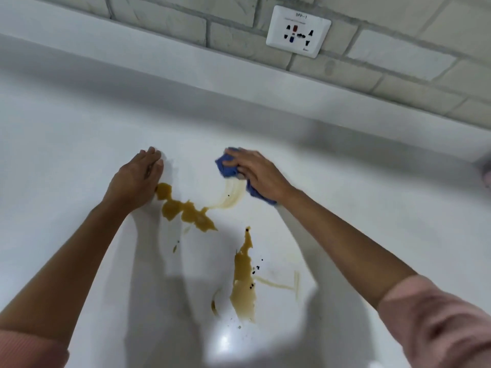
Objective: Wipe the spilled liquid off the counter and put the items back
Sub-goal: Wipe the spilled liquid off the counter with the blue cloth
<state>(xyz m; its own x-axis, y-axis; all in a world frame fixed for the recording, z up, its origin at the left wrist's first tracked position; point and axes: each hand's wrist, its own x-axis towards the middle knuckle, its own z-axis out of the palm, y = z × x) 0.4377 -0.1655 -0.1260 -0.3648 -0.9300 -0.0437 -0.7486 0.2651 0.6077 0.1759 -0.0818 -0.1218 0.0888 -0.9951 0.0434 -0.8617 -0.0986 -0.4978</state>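
Observation:
Brown-yellow spilled liquid lies on the white counter (79,144) in two patches: one puddle (186,211) in the middle and a longer one (243,282) nearer to me, with dark specks beside it. A pale smeared streak (228,197) runs from the first puddle toward a crumpled blue cloth (225,166). My right hand (255,173) grips that cloth and presses it on the counter. My left hand (138,179) rests flat on the counter, fingers straight, its edge touching the puddle's left end.
A low white ledge (239,75) runs along the back of the counter below a grey brick wall. A white wall socket (299,30) is mounted on the bricks. Something blurred shows at the right edge (487,172).

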